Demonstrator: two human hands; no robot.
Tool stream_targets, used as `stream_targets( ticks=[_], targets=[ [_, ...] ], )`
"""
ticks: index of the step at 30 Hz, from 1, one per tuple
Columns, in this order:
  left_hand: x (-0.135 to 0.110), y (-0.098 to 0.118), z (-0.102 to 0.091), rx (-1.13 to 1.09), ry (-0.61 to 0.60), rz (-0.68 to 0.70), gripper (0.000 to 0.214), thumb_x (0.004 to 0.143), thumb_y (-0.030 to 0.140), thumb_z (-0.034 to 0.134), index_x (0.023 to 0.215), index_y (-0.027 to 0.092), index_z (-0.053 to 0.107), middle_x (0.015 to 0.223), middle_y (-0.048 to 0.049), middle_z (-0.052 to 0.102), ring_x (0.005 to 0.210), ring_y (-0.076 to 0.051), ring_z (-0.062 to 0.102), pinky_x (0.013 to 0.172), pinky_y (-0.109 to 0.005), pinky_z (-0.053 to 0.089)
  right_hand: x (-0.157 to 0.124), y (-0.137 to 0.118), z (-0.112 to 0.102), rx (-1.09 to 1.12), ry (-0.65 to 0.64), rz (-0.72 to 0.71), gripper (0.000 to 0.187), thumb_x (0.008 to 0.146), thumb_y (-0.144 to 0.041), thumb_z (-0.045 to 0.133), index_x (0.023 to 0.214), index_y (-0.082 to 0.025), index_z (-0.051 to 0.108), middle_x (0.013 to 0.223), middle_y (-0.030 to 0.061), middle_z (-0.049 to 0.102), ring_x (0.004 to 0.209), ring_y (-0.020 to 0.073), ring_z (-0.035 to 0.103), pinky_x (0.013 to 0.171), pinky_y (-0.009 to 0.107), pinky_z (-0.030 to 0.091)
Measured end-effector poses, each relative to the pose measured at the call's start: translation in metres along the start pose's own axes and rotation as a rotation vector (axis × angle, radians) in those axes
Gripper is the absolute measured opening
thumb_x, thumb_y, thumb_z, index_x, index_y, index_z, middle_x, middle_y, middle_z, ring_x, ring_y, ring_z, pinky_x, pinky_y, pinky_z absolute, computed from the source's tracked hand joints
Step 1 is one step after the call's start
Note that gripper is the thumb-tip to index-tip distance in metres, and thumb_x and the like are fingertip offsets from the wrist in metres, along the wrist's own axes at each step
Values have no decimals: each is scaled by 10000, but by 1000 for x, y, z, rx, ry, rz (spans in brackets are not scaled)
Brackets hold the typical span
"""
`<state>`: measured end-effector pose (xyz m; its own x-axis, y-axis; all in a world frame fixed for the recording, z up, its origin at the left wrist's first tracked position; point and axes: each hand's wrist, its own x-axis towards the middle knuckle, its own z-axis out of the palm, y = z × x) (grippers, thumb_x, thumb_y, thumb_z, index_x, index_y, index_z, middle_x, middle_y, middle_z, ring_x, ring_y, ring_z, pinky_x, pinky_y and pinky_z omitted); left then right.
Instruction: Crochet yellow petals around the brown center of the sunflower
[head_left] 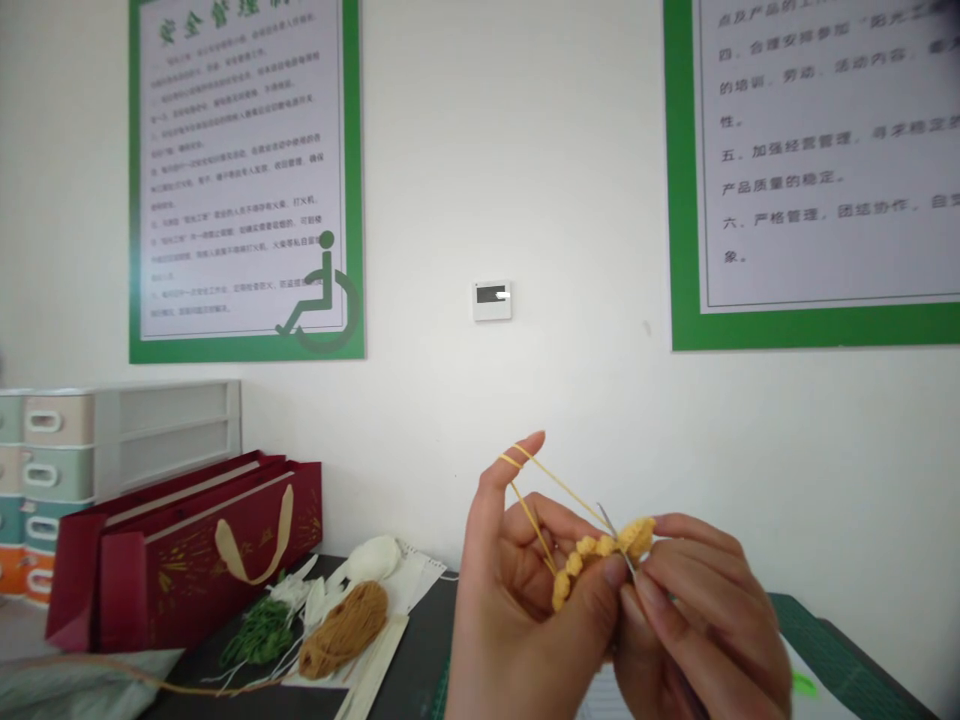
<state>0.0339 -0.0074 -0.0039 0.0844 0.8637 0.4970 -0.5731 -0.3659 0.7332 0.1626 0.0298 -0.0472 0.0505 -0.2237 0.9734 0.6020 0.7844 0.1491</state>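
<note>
My left hand [525,600] is raised in front of me and pinches a small yellow crochet piece [600,556] between thumb and fingers. Yellow yarn [555,482] loops over its raised index finger and runs down to the piece. My right hand [697,620] is closed round a thin metal crochet hook [611,527], whose tip sits in the yellow piece. The two hands touch each other at the work.
On the dark table [420,670] lie a brown yarn skein [345,630], a white yarn ball [373,558], green material [259,632] and red gift bags [180,550]. Plastic drawers [82,440] stand at left. A green cutting mat [832,650] lies at right. Posters hang on the white wall.
</note>
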Motion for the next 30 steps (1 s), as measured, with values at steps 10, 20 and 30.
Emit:
stream_targets(
  ticks=[10, 20, 30],
  targets=[
    [4, 7, -9, 233, 20, 86, 650, 771, 116, 851, 1355, 261, 606, 784, 21, 664, 621, -102, 553, 581, -209, 461, 22, -13, -12, -105, -54, -8, 130, 888, -118, 598, 934, -234, 637, 748, 19, 711, 635, 183, 677, 765, 417, 573],
    [10, 1, -12, 257, 1, 30, 607, 758, 146, 843, 1314, 249, 622, 780, 25, 631, 590, -106, 520, 562, -231, 432, 25, -22, -11, -138, -161, 232, 101, 970, -156, 551, 907, -213, 606, 750, -8, 664, 623, 119, 632, 603, 275, 489],
    [9, 7, -13, 185, -28, 17, 568, 741, 56, 794, 1260, 219, 631, 757, 32, 626, 600, -97, 501, 552, -201, 412, 28, -16, -22, 69, -258, 231, 120, 945, -100, 562, 967, -207, 611, 788, 3, 640, 701, 130, 629, 616, 253, 524]
  ],
)
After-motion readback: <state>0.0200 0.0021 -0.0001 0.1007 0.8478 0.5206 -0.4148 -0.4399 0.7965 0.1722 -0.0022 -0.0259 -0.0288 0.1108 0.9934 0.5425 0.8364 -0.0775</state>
